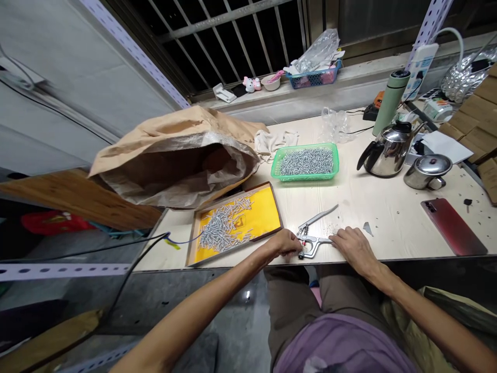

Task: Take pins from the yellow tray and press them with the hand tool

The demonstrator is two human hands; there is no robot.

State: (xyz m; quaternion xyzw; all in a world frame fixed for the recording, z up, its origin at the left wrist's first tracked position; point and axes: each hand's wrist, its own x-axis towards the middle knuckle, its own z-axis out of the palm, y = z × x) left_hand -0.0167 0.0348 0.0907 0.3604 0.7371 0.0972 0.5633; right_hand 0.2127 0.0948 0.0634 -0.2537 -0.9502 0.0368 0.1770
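Two bare hands work at the near edge of a pale table [380, 210], above the person's dark trousers [289, 303]. A silver hand tool [310, 239] lies between them, its long lever angled away over the tabletop. The left hand [285, 243] has its fingers bunched at the tool's left end; whether they pinch the tool or some small part cannot be told. The right hand [353, 248] holds the end of the lower handle between thumb and fingers. Off to the right rests a red phone [454, 226]; to the left, a yellow-lined tray [267, 211] carries a heap of metal pins [223, 230]. Farther back stand a green basket [305, 177] full of similar pins, a large paper sack [186, 124] gaping open, a lidded metal cup [425, 173], a steel kettle [388, 155] and a green flask [392, 101]. Beyond, a blue basket [314, 79] sits on the sill before window bars [233, 22].
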